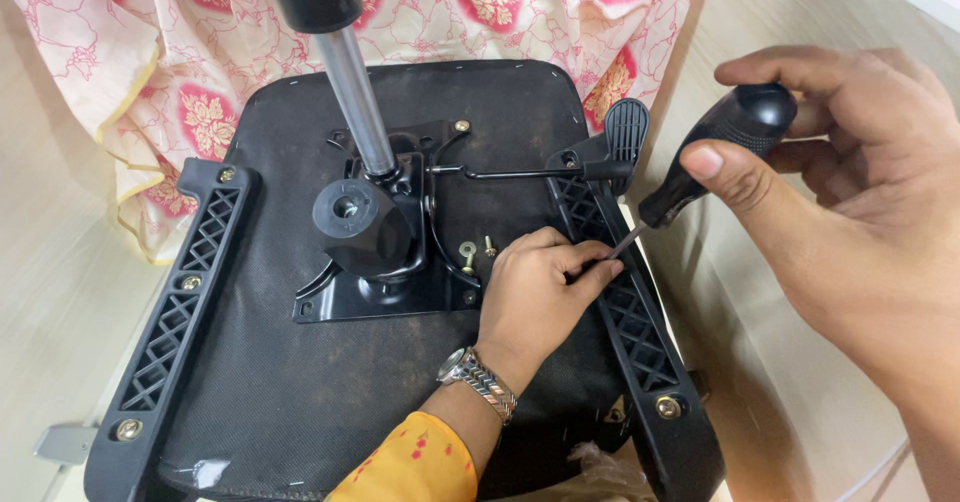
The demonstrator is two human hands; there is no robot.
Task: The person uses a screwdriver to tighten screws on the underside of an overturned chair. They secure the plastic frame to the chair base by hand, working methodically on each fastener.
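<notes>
Bright, even light, seemingly from above; shadows are soft. The metal column (358,97) carries a glare streak. The near right hand (850,212) looks slightly soft, and edges bend a little.

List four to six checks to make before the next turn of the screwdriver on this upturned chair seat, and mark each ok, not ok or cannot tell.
1. Right hand grips the screwdriver handle firmly: ok.
2. Left hand steadies the screwdriver shaft with its fingertips: ok.
3. Tip seated in a screw head: cannot tell, the fingers hide it.
4. Loose screws lie on the seat underside, away from the edge: ok.
5. Corner bolt of the right armrest bracket is in place: ok.
6. Bolt tightness: cannot tell.
</notes>
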